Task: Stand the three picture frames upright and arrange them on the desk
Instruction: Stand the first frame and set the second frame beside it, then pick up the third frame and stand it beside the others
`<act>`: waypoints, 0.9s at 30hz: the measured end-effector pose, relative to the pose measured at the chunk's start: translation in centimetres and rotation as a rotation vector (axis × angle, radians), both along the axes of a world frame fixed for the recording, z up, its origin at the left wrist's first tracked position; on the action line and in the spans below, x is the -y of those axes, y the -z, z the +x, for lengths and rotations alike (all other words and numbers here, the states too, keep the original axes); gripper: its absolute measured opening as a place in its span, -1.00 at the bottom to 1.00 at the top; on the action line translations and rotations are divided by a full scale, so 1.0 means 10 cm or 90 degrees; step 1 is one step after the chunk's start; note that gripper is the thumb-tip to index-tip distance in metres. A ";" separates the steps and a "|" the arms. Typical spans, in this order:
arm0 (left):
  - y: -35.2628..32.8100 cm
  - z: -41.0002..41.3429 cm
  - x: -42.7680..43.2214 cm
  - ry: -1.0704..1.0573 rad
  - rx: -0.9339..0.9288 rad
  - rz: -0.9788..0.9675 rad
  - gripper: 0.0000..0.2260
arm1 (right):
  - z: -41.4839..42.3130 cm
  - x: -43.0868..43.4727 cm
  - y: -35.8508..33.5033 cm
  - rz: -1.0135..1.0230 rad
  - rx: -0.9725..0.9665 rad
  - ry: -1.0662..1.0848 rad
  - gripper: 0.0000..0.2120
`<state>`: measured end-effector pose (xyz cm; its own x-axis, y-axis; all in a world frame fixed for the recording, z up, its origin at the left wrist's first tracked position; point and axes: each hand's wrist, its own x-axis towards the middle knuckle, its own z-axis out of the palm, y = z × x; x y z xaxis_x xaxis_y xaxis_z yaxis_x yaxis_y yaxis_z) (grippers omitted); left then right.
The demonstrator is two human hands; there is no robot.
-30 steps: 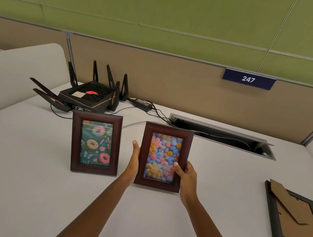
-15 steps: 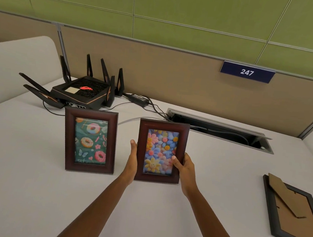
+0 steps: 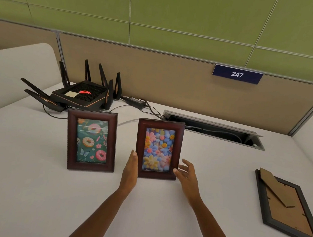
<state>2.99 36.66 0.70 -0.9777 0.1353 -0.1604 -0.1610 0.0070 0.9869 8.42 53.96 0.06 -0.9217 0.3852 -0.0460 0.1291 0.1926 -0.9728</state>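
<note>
Now that your right hand (image 3: 186,173) has opened off the flower frame (image 3: 159,149), it stands upright on the desk (image 3: 30,192) beside the donut frame (image 3: 90,140); left hand (image 3: 131,170) flat against its edge, not gripping. Black frame (image 3: 288,207) still lies face down, right: last one.

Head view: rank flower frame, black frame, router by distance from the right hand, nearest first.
From the right hand:
1. Flower frame, upright just to its left.
2. Black frame, face down on the right.
3. Router, far back left.
</note>
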 end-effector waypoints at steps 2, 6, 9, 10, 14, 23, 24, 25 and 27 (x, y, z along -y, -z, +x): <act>0.01 0.10 0.02 -0.018 -0.017 -0.034 -0.53 | 0.09 -0.02 0.03 0.035 0.004 0.029 -0.56; 0.09 0.28 0.05 -0.053 -0.054 -0.184 -0.53 | 0.26 -0.04 0.09 0.177 0.014 0.050 -0.61; 0.16 0.40 0.06 -0.074 -0.077 -0.340 -0.50 | 0.38 -0.04 0.14 0.300 0.044 0.029 -0.63; 0.17 0.45 0.06 -0.078 -0.089 -0.397 -0.49 | 0.41 -0.05 0.17 0.332 0.060 0.020 -0.62; 0.25 0.61 0.06 -0.050 -0.141 -0.592 -0.43 | 0.51 -0.06 0.24 0.441 0.118 -0.006 -0.55; 0.31 0.95 -0.13 0.057 -0.198 -0.797 -0.39 | 0.68 -0.12 0.31 0.590 0.174 -0.025 -0.51; 0.32 0.99 -0.17 0.073 -0.206 -0.795 -0.40 | 0.70 -0.14 0.31 0.597 0.177 -0.022 -0.51; 0.32 1.02 -0.21 0.091 -0.217 -0.790 -0.40 | 0.72 -0.15 0.31 0.600 0.182 -0.020 -0.51; 0.34 1.09 -0.30 0.140 -0.251 -0.779 -0.41 | 0.76 -0.17 0.32 0.595 0.192 -0.014 -0.50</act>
<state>13.87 39.64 -2.72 -0.9634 0.2682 -0.0019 0.2552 0.9186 0.3017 16.05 55.66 -3.13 -0.9288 0.3690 0.0335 0.3343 0.8736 -0.3536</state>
